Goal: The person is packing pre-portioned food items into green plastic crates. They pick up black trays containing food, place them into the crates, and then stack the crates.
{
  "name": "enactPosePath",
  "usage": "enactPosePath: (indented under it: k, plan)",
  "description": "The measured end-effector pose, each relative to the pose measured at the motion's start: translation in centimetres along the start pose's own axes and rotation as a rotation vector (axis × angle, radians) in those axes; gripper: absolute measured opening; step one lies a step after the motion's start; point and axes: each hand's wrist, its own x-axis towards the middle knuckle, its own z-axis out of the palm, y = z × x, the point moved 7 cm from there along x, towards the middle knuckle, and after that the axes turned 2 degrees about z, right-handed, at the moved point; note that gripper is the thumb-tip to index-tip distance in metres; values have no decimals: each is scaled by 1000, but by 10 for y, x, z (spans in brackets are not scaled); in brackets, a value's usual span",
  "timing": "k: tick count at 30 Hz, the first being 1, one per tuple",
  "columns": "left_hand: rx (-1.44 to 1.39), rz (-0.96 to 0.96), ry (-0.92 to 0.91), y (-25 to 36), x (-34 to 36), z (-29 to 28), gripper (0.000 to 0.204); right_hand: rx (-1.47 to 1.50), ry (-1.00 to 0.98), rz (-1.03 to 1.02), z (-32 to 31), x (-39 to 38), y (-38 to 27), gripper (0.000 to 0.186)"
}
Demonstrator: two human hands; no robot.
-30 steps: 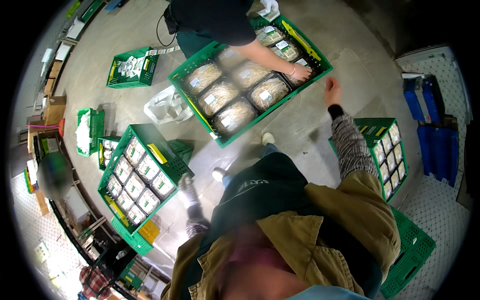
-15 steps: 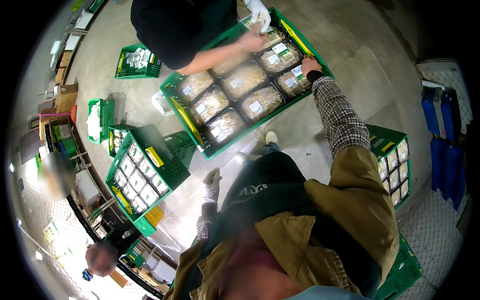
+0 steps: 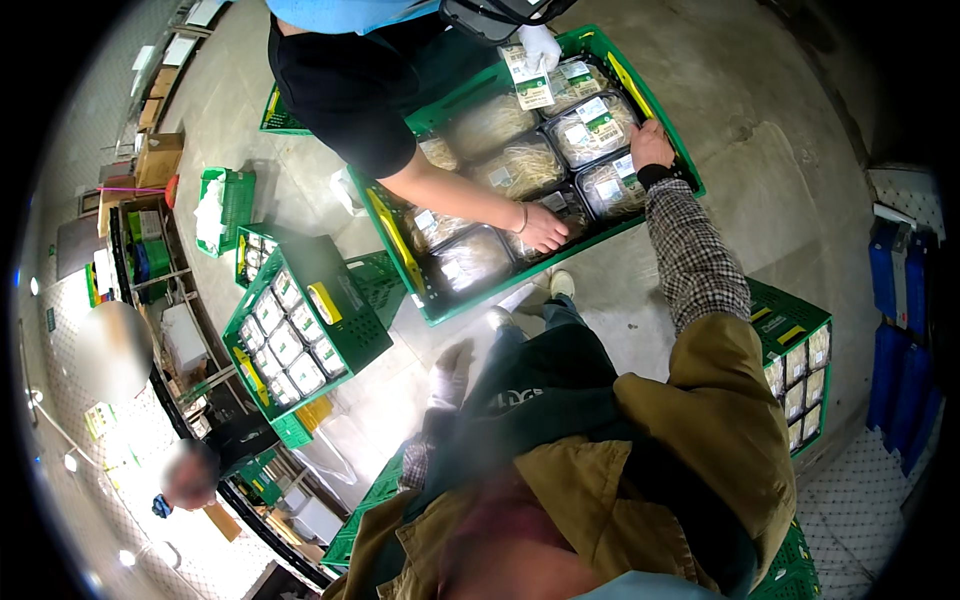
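A large green crate (image 3: 590, 233) with yellow handles lies before me, filled with clear-wrapped black trays (image 3: 590, 130) of pale, stringy food, several bearing labels. My right hand (image 3: 652, 147) is closed on the crate's right end, by the yellow handle. My left hand (image 3: 452, 365), in a pale glove, hangs low by my side, fingers loosely stretched and holding nothing visible. Across the crate, a co-worker's bare hand (image 3: 545, 228) presses on a tray in the near row. Their white-gloved hand (image 3: 540, 48) holds a sheet of labels (image 3: 528, 80) above the far trays.
A green crate (image 3: 345, 300) of packed trays stands to the left, with a smaller green crate (image 3: 236, 215) holding white material farther off. Another filled crate (image 3: 795, 345) is at my right. Blue crates (image 3: 900, 330) lean near the right wall. Another person (image 3: 195, 470) is at the lower left.
The co-worker's bare hand has moved from the far side of the crate to a near-row tray. Their label sheet now shows clearly. My right hand stays on the crate's right end.
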Motion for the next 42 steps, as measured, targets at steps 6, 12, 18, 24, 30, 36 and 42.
enactPosePath:
  k: [6,12,18,24,30,36,42]
  plan:
    - [190,278,-226,115,62,100,23,-11,-53,-110,-98,21,-28,25]
    - [-863,-147,-330,189,208,246,28,179,214,47,-271,-4,31,23]
    - [-854,-195,-144,190,393,296,32,122,232,174,-340,-84,94,20]
    - [780,532,-143,211,388,308,41,-35,71,209,-350,-132,111,17]
    - [-1244,-491,-199,158,177,271,10,-169,-35,-140,-403,-144,30,16]
    - [-1046,-224,-210,86,19,-5,22,-200,-394,-469,-384,-176,-158,19]
    - [-724,131,619,-49,-128,-332,20,112,-711,-1135,-275,-300,-461,19]
